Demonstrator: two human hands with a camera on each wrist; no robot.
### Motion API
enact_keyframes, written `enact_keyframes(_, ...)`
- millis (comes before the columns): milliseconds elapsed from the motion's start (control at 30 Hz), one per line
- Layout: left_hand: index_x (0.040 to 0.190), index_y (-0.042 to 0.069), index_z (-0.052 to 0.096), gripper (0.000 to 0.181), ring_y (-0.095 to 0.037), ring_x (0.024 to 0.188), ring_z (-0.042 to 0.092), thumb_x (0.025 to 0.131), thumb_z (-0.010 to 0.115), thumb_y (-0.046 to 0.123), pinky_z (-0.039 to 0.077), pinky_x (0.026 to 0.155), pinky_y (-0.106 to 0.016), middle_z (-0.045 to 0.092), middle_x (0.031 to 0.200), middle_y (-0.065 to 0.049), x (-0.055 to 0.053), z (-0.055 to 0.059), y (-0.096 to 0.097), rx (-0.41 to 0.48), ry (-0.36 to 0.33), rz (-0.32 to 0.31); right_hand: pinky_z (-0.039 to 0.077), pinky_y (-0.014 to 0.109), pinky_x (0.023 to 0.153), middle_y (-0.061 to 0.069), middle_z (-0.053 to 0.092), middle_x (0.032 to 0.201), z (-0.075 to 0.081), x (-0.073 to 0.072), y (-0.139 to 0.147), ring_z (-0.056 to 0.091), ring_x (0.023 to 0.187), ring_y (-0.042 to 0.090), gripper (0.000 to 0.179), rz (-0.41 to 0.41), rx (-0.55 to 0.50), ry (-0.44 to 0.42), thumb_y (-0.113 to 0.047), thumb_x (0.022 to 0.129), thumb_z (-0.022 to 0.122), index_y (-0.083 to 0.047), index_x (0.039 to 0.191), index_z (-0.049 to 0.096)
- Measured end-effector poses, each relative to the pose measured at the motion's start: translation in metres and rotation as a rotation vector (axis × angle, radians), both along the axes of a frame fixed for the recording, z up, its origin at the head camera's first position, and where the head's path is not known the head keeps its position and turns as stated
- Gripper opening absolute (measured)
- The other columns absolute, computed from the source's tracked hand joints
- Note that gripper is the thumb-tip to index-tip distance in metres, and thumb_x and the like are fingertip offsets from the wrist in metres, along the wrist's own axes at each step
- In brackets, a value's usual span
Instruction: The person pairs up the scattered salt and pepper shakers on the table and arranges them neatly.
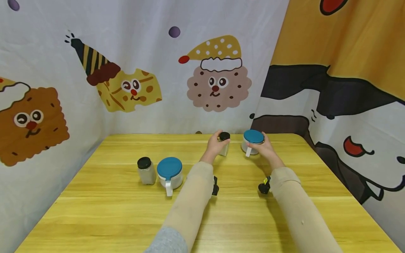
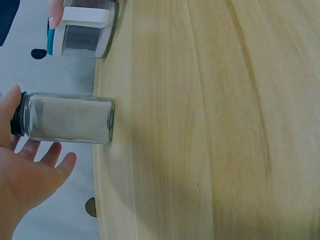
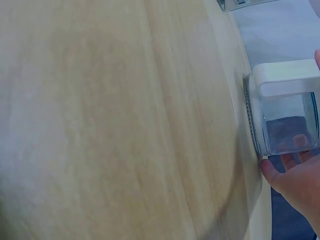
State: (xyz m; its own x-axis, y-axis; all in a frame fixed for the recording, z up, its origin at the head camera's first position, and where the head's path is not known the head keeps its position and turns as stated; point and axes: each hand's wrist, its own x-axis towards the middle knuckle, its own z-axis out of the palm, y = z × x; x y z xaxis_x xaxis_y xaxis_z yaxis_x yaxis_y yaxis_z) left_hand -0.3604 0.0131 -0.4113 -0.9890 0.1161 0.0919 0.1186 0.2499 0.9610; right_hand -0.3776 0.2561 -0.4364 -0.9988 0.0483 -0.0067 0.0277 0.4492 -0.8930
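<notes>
Toward the back of the table, my left hand (image 1: 215,146) grips a glass jar (image 2: 70,119) of pale contents round its black lid (image 1: 224,135). The jar is upright, its base right at the tabletop. To its right, my right hand (image 1: 266,148) holds a clear canister (image 3: 287,120) with a blue lid (image 1: 253,135) and a white handle (image 3: 287,75). In the right wrist view the fingers curl behind the canister's clear wall, and the thumb lies near its base. The handle faces toward me.
At the left of the table stands a similar black-lidded jar (image 1: 147,174). Close beside it is another blue-lidded canister (image 1: 169,168) with its white handle toward me. Behind the wooden table (image 1: 126,218) hangs a curtain (image 1: 142,45) printed with cartoon figures.
</notes>
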Motion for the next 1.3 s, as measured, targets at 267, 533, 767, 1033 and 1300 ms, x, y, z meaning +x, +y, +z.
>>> enact_keyframes(267, 0.146, 0.012, 0.039, 0.059, -0.029, 0.133, 0.037, 0.094, 0.064, 0.024, 0.037, 0.102, -0.043, 0.039, 0.146, -0.011, -0.0017, 0.0001, 0.0007, -0.003, 0.010, 0.008, 0.019, 0.057, 0.108, 0.019, 0.005, 0.157, -0.0004, -0.0014, -0.0011, 0.014, 0.140, 0.041, 0.109, -0.013, -0.017, 0.011, -0.037, 0.081, 0.077, -0.014, 0.155, -0.001)
enact_keyframes(533, 0.140, 0.007, 0.047, 0.054, -0.029, 0.129, 0.041, 0.092, 0.067, 0.020, 0.038, 0.101, -0.042, 0.048, 0.138, -0.011, -0.0035, -0.0005, 0.0020, -0.006, 0.029, 0.035, 0.021, 0.058, 0.107, 0.023, 0.008, 0.155, 0.0027, 0.0041, -0.0046, 0.016, 0.138, 0.044, 0.114, -0.001, -0.047, 0.021, -0.045, 0.077, 0.077, -0.009, 0.154, 0.002)
enact_keyframes(767, 0.133, 0.005, 0.053, 0.047, -0.026, 0.127, 0.044, 0.090, 0.069, 0.018, 0.037, 0.102, -0.041, 0.053, 0.132, -0.010, -0.0020, -0.0026, 0.0013, 0.028, 0.038, 0.028, 0.021, 0.055, 0.108, 0.021, 0.011, 0.155, -0.0030, 0.0011, -0.0039, 0.019, 0.138, 0.041, 0.107, -0.018, -0.046, 0.022, -0.034, 0.082, 0.077, -0.010, 0.154, 0.002)
enact_keyframes(1033, 0.122, 0.007, 0.058, 0.040, -0.023, 0.117, 0.050, 0.087, 0.072, 0.020, 0.042, 0.096, -0.038, 0.058, 0.120, -0.006, -0.0007, -0.0041, 0.0023, 0.036, 0.055, 0.033, 0.025, 0.055, 0.106, 0.020, 0.013, 0.155, -0.0053, 0.0026, -0.0057, 0.021, 0.137, 0.041, 0.106, -0.033, -0.073, 0.019, -0.032, 0.081, 0.078, -0.011, 0.154, 0.004)
enact_keyframes(1300, 0.122, 0.006, 0.058, 0.038, -0.023, 0.116, 0.051, 0.088, 0.071, 0.016, 0.042, 0.095, -0.038, 0.058, 0.118, -0.007, 0.0019, -0.0029, 0.0044, 0.047, 0.065, 0.042, 0.025, 0.054, 0.107, 0.020, 0.015, 0.155, -0.0031, 0.0005, -0.0077, 0.022, 0.137, 0.040, 0.106, -0.049, -0.108, 0.034, -0.030, 0.080, 0.079, -0.011, 0.154, 0.006)
